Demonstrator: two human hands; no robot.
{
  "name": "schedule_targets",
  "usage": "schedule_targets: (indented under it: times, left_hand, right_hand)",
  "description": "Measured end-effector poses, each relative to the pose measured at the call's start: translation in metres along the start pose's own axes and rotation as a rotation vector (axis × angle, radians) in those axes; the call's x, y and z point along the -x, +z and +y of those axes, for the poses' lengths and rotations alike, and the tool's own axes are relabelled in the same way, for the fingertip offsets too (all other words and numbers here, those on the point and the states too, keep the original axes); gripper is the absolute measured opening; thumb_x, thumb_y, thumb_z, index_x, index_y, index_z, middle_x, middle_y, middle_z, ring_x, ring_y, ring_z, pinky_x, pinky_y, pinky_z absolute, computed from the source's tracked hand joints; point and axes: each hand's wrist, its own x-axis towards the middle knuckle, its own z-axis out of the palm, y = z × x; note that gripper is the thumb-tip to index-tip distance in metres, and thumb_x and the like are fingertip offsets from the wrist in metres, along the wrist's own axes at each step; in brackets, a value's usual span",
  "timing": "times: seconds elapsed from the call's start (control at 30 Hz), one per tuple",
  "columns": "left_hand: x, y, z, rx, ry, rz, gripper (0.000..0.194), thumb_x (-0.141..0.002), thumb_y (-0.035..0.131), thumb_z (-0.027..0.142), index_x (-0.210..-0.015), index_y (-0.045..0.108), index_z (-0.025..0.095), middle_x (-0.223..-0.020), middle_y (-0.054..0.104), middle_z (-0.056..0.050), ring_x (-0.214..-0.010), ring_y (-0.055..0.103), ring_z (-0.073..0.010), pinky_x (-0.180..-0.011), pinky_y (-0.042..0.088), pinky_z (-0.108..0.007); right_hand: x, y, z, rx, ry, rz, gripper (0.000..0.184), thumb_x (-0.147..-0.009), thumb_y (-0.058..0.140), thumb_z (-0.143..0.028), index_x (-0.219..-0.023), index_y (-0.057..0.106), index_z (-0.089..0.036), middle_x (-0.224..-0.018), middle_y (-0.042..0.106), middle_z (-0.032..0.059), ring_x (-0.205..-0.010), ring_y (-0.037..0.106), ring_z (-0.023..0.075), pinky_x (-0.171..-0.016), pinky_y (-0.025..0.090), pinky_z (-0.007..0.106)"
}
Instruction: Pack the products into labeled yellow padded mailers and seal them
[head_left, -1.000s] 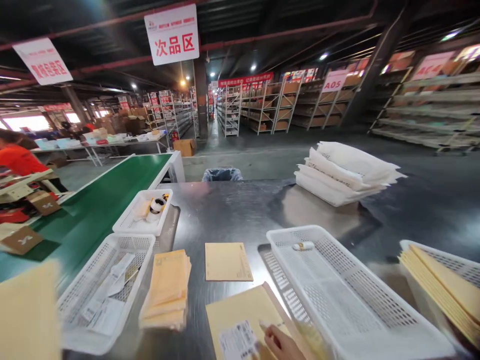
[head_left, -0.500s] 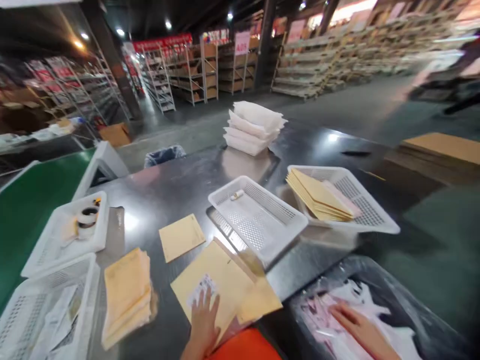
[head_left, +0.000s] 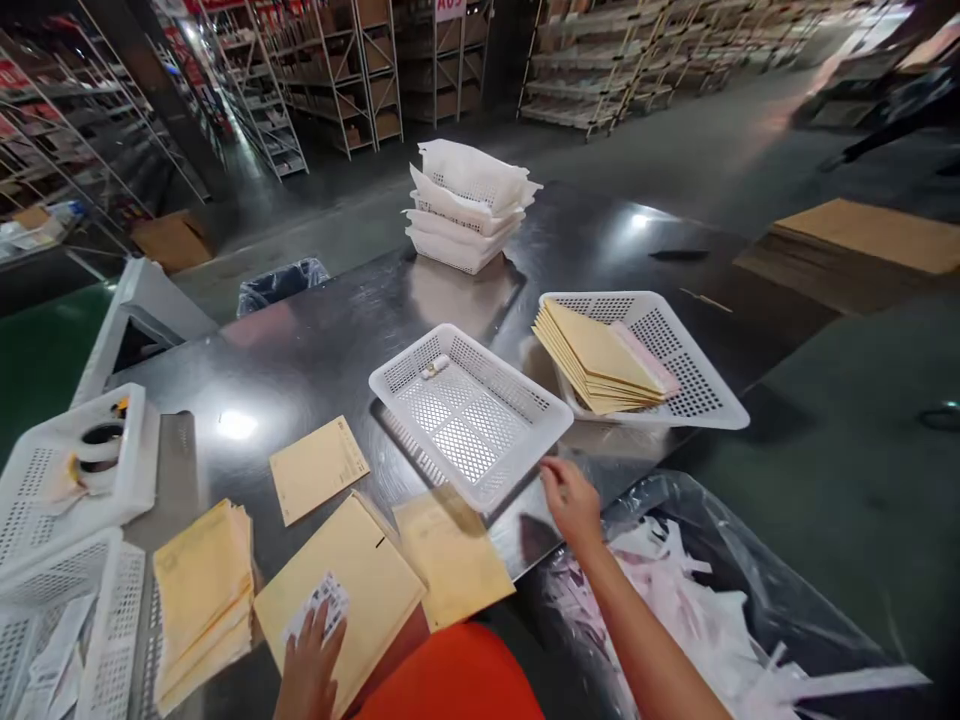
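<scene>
My left hand (head_left: 311, 650) lies flat, fingers spread, over a white printed label (head_left: 330, 598) on a yellow padded envelope (head_left: 367, 560). Another yellow envelope (head_left: 454, 555) lies flat just right of it, and a smaller envelope (head_left: 319, 468) beyond. Above the table edge is my right hand (head_left: 571, 503), fingers loosely bent, with nothing visible in them. Its fingertips are close to the near right corner of a white perforated basket (head_left: 480, 495); whether they touch it I cannot tell. Inside that basket sits a small white item (head_left: 435, 367).
A second basket (head_left: 705, 400) holds several yellow envelopes (head_left: 600, 350). Stacked white baskets (head_left: 469, 205) stand at the back. A pile of envelopes (head_left: 202, 600) and a basket with tape rolls (head_left: 22, 500) are on the left. A clear bag of paper strips (head_left: 697, 620) hangs at lower right.
My right hand has moved from over the bag of paper strips up and forward to beside the middle basket. The left hand stays on the label. The view has tilted downward.
</scene>
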Motion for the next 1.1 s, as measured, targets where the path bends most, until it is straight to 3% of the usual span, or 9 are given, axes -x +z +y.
schedule_targets:
  times: [0.2, 0.37, 0.5, 0.6, 0.73, 0.87, 0.93, 1.0, 1.1]
  left_hand:
    - [-0.014, -0.016, 0.023, 0.097, 0.005, 0.069, 0.066, -0.074, 0.049, 0.008, -0.139, 0.053, 0.018, -0.147, 0.044, -0.012, -0.134, 0.042, -0.0286, -0.110, 0.034, -0.037]
    - [-0.029, -0.024, 0.045, 0.030, -0.079, 0.123, 0.080, -0.075, 0.042, -0.006, -0.150, 0.037, 0.024, -0.144, 0.047, -0.014, -0.115, 0.058, -0.0294, -0.095, 0.048, -0.041]
    - [-0.040, -0.054, 0.058, 0.034, 0.139, 0.202, 0.054, -0.086, 0.036, -0.003, -0.129, 0.060, 0.020, -0.146, 0.047, -0.010, -0.129, 0.050, -0.0244, -0.104, 0.045, -0.036]
    - [-0.054, -0.086, 0.064, 0.004, 0.255, 0.161, 0.064, -0.083, 0.033, -0.007, -0.139, 0.050, 0.018, -0.150, 0.040, -0.012, -0.119, 0.056, -0.0232, -0.092, 0.053, -0.035]
    - [-0.069, -0.111, 0.067, -0.001, 0.270, 0.113, 0.065, -0.083, 0.032, -0.004, -0.140, 0.046, 0.023, -0.156, 0.028, -0.013, -0.102, 0.060, -0.0270, -0.076, 0.056, -0.040]
    - [-0.078, -0.123, 0.067, 0.058, 0.307, 0.026, 0.035, -0.084, 0.040, 0.003, -0.108, 0.063, 0.014, -0.145, 0.043, -0.015, -0.105, 0.057, -0.0327, -0.076, 0.054, -0.044]
    - [-0.077, -0.128, 0.065, 0.084, 0.326, 0.013, 0.030, -0.082, 0.045, 0.004, -0.103, 0.063, 0.012, -0.127, 0.056, -0.015, -0.101, 0.059, -0.0316, -0.076, 0.053, -0.043]
    - [-0.070, -0.132, 0.062, 0.117, 0.353, 0.038, 0.031, -0.083, 0.044, 0.007, -0.108, 0.062, 0.015, -0.113, 0.060, -0.012, -0.097, 0.060, -0.0285, -0.078, 0.052, -0.040]
    - [-0.046, -0.136, 0.054, 0.174, 0.415, 0.118, 0.031, -0.087, 0.040, 0.012, -0.106, 0.062, 0.020, -0.107, 0.061, -0.007, -0.096, 0.061, -0.0231, -0.081, 0.049, -0.035]
  right_hand:
    - [-0.135, 0.116, -0.071, 0.435, -0.260, -0.606, 0.034, -0.091, 0.048, -0.014, -0.124, 0.056, -0.010, -0.138, 0.050, 0.0167, -0.123, 0.048, 0.0245, -0.096, 0.043, 0.034]
    - [-0.206, 0.191, -0.071, 0.517, -0.299, -0.672, 0.043, -0.090, 0.038, -0.003, -0.131, 0.050, -0.002, -0.136, 0.047, 0.0255, -0.125, 0.043, 0.0308, -0.100, 0.036, 0.045]
    - [-0.233, 0.221, -0.064, 0.562, -0.288, -0.701, 0.038, -0.093, 0.036, -0.005, -0.126, 0.054, -0.001, -0.129, 0.050, 0.0262, -0.121, 0.043, 0.0337, -0.102, 0.029, 0.052]
    - [-0.236, 0.227, -0.058, 0.587, -0.222, -0.683, 0.036, -0.094, 0.032, -0.005, -0.121, 0.054, 0.006, -0.126, 0.047, 0.0316, -0.122, 0.040, 0.0346, -0.101, 0.025, 0.054]
    - [-0.232, 0.204, -0.054, 0.554, -0.140, -0.686, 0.027, -0.094, 0.047, -0.016, -0.110, 0.057, 0.004, -0.125, 0.048, 0.0313, -0.123, 0.040, 0.0341, -0.103, 0.024, 0.051]
    - [-0.200, 0.144, -0.078, 0.221, 0.085, -0.701, 0.029, -0.095, 0.048, -0.038, -0.101, 0.051, -0.010, -0.089, 0.061, 0.0130, -0.082, 0.057, 0.0198, -0.076, 0.043, 0.032]
    - [-0.154, 0.111, -0.102, -0.341, 0.291, -0.788, 0.034, -0.093, 0.044, -0.050, -0.100, 0.045, -0.017, -0.080, 0.059, 0.0054, -0.067, 0.056, 0.0159, -0.060, 0.042, 0.026]
    - [-0.090, 0.089, -0.128, -0.830, 0.487, -1.043, 0.048, -0.084, 0.054, -0.059, -0.110, 0.041, -0.021, -0.084, 0.061, 0.0030, -0.068, 0.062, 0.0184, -0.057, 0.046, 0.028]
    - [0.013, 0.089, -0.159, -0.900, 0.628, -1.269, 0.051, -0.081, 0.054, -0.062, -0.106, 0.042, -0.020, -0.091, 0.065, 0.0060, -0.070, 0.065, 0.0200, -0.058, 0.050, 0.031]
